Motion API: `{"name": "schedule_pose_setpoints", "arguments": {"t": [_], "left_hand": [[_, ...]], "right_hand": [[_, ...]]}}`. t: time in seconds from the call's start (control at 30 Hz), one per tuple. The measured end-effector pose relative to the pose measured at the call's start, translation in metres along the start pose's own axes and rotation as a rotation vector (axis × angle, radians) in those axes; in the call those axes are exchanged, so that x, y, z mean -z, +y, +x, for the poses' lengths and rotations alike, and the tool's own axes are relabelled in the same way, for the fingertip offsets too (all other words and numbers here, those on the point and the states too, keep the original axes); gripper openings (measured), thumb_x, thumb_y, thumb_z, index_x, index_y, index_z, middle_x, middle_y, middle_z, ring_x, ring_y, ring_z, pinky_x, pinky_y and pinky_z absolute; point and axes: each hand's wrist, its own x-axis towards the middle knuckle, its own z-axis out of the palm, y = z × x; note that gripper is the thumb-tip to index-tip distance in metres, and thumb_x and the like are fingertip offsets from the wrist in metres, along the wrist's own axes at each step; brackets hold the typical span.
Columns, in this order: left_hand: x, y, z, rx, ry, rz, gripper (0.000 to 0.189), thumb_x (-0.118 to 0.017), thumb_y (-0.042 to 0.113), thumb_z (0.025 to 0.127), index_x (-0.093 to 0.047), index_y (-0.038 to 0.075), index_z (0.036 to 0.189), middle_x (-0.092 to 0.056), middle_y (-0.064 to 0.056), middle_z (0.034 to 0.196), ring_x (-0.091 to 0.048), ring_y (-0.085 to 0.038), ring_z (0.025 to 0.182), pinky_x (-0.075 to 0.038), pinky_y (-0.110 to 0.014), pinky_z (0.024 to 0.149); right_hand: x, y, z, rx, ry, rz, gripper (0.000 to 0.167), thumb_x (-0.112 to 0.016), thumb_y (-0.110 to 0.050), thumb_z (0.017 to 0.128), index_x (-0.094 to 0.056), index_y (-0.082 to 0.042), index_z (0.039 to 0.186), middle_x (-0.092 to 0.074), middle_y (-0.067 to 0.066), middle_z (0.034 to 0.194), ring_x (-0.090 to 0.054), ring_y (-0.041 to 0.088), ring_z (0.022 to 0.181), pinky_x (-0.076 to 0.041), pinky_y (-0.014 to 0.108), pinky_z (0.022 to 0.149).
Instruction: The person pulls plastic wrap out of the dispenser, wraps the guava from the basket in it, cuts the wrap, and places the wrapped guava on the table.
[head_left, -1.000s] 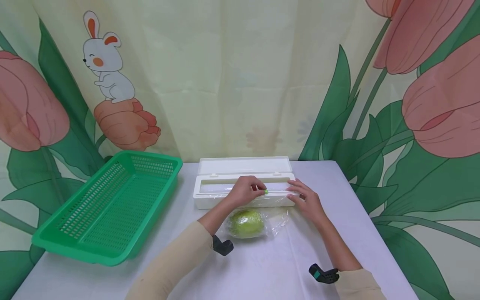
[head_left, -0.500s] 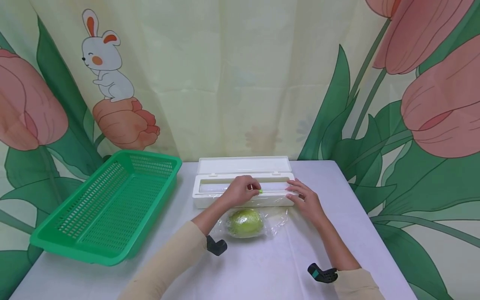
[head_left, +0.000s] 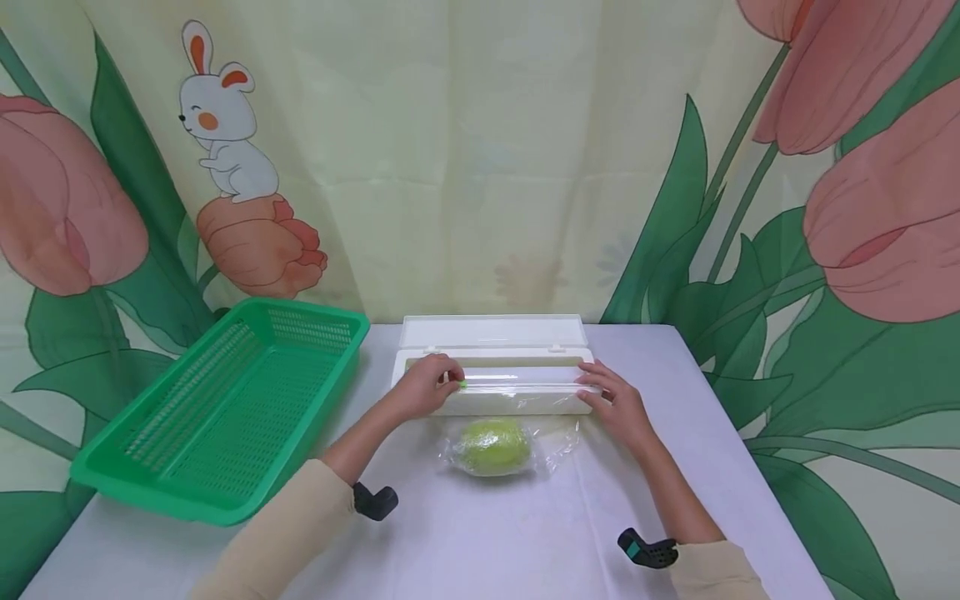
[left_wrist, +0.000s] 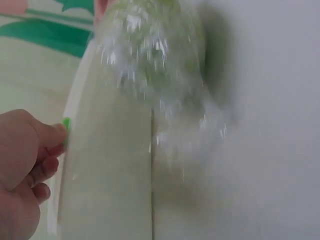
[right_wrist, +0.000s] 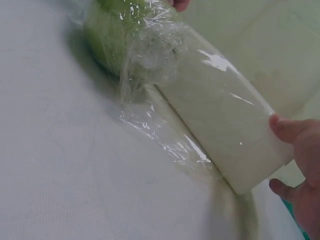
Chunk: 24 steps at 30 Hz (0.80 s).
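Note:
In the head view a white cling film dispenser (head_left: 525,403) lies across the table, its lid (head_left: 491,332) raised at the back. My left hand (head_left: 429,388) pinches the small green slide cutter (left_wrist: 66,124) on the dispenser's front edge, left of its middle. The right hand (head_left: 617,403) holds the box's right end, thumb and fingers at its edges. Just in front lies a round green fruit (head_left: 493,447) wrapped in clear film. Loose film (right_wrist: 172,140) trails from the fruit at the dispenser's foot. In the left wrist view the fruit is blurred.
A green slatted plastic basket (head_left: 168,505) stands at the left on the white tablecloth (head_left: 510,542). Behind the table hangs a curtain (head_left: 465,167) printed with tulips and a rabbit.
My left hand has slid left along the dispenser with the green cutter between its fingers. The right hand stays at the right end, and the fruit keeps its place.

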Motion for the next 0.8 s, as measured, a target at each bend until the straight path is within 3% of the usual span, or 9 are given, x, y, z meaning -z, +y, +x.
{"name": "schedule_pose_setpoints", "arguments": {"t": [0.23,0.5,0.6,0.8], "left_hand": [[0.024,-0.026,-0.030,0.028,0.046,0.123,0.004,-0.065,0.006,0.090,-0.066,0.009,0.093,-0.063,-0.002,0.088,-0.053,-0.016,0.082,-0.049,-0.030,0.073],[0.041,-0.041,-0.048,-0.093,0.094,0.284,0.008,-0.070,0.000,0.084,-0.066,0.006,0.087,-0.061,-0.002,0.081,-0.056,-0.017,0.078,-0.052,-0.031,0.071],[0.045,-0.044,-0.052,-0.063,0.096,0.300,0.009,-0.071,0.000,0.083,-0.066,0.006,0.087,-0.060,-0.002,0.080,-0.056,-0.017,0.076,-0.052,-0.031,0.070],[0.049,-0.043,-0.050,0.034,0.046,0.234,0.006,-0.068,0.004,0.086,-0.068,0.006,0.093,-0.063,-0.002,0.084,-0.055,-0.015,0.079,-0.052,-0.029,0.071]], "right_hand": [[0.001,0.001,0.000,0.000,0.002,-0.019,0.025,-0.069,-0.013,0.089,-0.069,-0.005,0.113,-0.054,0.012,0.141,-0.035,0.032,0.142,-0.049,0.050,0.098],[-0.001,0.001,-0.001,0.022,0.000,-0.008,0.025,-0.069,-0.013,0.089,-0.069,-0.004,0.112,-0.055,0.013,0.141,-0.035,0.033,0.142,-0.049,0.049,0.097],[-0.001,0.001,0.000,0.027,-0.002,-0.011,0.025,-0.069,-0.013,0.089,-0.069,-0.004,0.113,-0.054,0.013,0.141,-0.035,0.033,0.142,-0.049,0.049,0.097],[0.000,0.000,-0.001,0.004,0.011,-0.022,0.025,-0.069,-0.013,0.089,-0.069,-0.005,0.113,-0.055,0.011,0.141,-0.036,0.031,0.142,-0.050,0.047,0.097]]}}
